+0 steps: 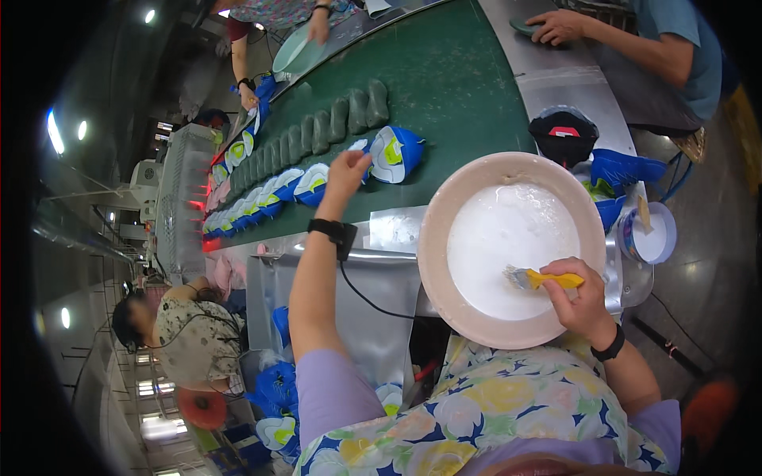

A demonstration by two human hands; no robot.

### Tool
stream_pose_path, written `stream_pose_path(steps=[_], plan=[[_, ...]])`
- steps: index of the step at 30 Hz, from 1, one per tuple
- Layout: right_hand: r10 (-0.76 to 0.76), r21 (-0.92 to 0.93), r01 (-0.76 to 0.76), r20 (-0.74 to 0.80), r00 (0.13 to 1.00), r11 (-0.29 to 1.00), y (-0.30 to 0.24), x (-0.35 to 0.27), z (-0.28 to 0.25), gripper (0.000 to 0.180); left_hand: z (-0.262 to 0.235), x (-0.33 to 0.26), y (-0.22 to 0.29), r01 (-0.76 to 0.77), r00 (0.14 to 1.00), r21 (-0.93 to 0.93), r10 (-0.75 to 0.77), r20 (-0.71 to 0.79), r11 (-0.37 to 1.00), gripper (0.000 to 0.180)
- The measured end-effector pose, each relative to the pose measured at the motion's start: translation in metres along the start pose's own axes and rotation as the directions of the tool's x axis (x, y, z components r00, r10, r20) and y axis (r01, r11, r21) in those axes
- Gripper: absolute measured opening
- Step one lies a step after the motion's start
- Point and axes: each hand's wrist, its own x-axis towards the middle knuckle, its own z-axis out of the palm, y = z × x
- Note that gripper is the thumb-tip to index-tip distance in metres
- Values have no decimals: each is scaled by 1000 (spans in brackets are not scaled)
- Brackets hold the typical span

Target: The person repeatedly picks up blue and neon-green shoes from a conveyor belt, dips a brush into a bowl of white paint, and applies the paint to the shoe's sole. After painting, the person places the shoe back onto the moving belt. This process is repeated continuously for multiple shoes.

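My right hand (586, 301) grips a brush (559, 280) by its yellow handle. Its bristles are at the white liquid (508, 238) in a wide beige basin (435, 274) in front of me. Over the green table my left hand (346, 176) has its fingers curled together beside a row of shoe uppers. It partly covers one blue and white upper, and whether it grips that one is hard to see. Just right of this hand lies a blue, white and lime shoe upper (397, 155), apart from the fingers. More shoe uppers (274, 190) run off to the left.
Dark grey-green shoe soles (321, 131) lie in a row on the green conveyor table (452, 71). A black cap-like item (563, 135), blue uppers (623, 168) and a small tub (647, 234) stand beyond the basin. Co-workers' hands (556, 28) work across the table.
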Motion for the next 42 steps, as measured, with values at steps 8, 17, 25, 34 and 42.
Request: stream_pose_path(steps=[8,17,25,34,42], plan=[[80,-122,-77,17,997,989,-9,4,5,18,128,-9,-11,-166,946,418,264,-188,893,52],[112,-121,-107,38,993,987,-9,3,9,18,54,-41,-29,-554,832,462,437,343,693,36],[81,-125,-74,51,995,989,-9,4,9,17,42,-47,-88,232,958,68,-215,-191,970,58],[137,-148,-129,45,990,980,-7,3,6,15,106,-61,-34,186,971,-52,-192,-143,981,58],[282,201,-273,-16,959,941,-42,11,-14,16,48,-160,7,-721,690,347,666,283,600,39]])
